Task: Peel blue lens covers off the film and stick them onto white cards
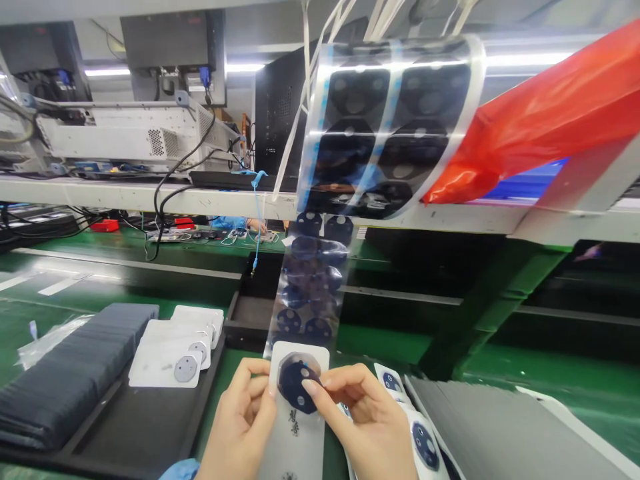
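My left hand [240, 423] grips the left edge of a white phone case [299, 427] held upright at the bottom centre. My right hand [373, 427] has its fingertips pinched on a dark round camera-lens sticker [295, 381] lying on the case's top. Just above the case hangs the lower end of a clear film strip [310, 287] carrying several dark round stickers; it comes down from a wide roll of the same stickers [390, 127] near the top.
A black tray [125, 420] at the left holds a row of dark cases [65, 373] and a stack of white cases [175, 350]. Finished white cases with stickers [415, 427] lie at the right. A red plastic sheet [550, 107] hangs at the upper right. A shelf edge [150, 197] crosses the view.
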`<move>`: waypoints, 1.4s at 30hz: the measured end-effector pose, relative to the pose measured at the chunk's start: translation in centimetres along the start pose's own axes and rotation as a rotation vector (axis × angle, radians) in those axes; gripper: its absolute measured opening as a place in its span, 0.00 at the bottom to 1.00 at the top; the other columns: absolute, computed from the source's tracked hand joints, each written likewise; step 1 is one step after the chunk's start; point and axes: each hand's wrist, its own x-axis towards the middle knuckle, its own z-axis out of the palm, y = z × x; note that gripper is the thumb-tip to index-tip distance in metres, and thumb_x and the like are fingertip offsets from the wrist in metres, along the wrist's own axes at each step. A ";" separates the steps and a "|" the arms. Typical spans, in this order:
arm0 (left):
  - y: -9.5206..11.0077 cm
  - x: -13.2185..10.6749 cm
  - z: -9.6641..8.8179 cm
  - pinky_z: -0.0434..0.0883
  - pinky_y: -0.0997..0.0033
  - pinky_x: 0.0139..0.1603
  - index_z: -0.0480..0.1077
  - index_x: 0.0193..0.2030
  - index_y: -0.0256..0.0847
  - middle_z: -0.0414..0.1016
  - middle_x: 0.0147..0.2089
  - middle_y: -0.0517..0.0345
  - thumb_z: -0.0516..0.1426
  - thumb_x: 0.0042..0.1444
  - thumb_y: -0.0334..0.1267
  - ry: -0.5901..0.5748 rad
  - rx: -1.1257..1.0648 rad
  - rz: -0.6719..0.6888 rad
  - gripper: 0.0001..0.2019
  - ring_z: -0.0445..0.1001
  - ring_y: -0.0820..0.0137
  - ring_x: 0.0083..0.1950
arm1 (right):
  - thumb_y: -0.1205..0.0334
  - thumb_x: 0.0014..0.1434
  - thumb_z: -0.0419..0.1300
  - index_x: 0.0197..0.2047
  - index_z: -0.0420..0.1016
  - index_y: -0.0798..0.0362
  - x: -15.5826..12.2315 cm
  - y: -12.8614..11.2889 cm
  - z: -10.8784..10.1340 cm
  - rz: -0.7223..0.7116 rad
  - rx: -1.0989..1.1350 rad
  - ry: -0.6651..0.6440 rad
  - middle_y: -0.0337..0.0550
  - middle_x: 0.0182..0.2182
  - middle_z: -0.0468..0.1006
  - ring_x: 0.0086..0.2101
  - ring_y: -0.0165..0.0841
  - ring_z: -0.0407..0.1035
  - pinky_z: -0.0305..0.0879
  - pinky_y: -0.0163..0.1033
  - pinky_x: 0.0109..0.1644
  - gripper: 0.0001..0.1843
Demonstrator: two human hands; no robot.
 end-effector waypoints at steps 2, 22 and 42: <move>0.2 -0.3 0.2 0.71 0.71 0.33 0.69 0.42 0.44 0.86 0.38 0.52 0.63 0.56 0.62 0.017 -0.009 -0.009 0.23 0.79 0.65 0.30 | 0.51 0.48 0.76 0.25 0.74 0.49 -0.2 -0.1 0.0 -0.036 0.006 0.005 0.36 0.25 0.76 0.27 0.32 0.71 0.72 0.35 0.32 0.17; 1.3 -1.8 0.4 0.72 0.71 0.34 0.73 0.41 0.46 0.86 0.37 0.54 0.63 0.54 0.64 0.011 0.017 -0.039 0.23 0.79 0.64 0.32 | 0.56 0.49 0.76 0.26 0.74 0.49 -0.2 0.0 -0.9 -0.111 -0.013 -0.047 0.38 0.26 0.78 0.28 0.32 0.74 0.74 0.31 0.30 0.15; 2.0 -1.6 0.8 0.73 0.81 0.32 0.72 0.40 0.42 0.87 0.35 0.58 0.65 0.57 0.58 0.007 -0.090 0.009 0.20 0.81 0.73 0.30 | 0.60 0.47 0.76 0.25 0.75 0.48 -0.6 -0.8 0.1 -0.057 0.056 0.022 0.33 0.25 0.77 0.28 0.29 0.72 0.71 0.28 0.32 0.13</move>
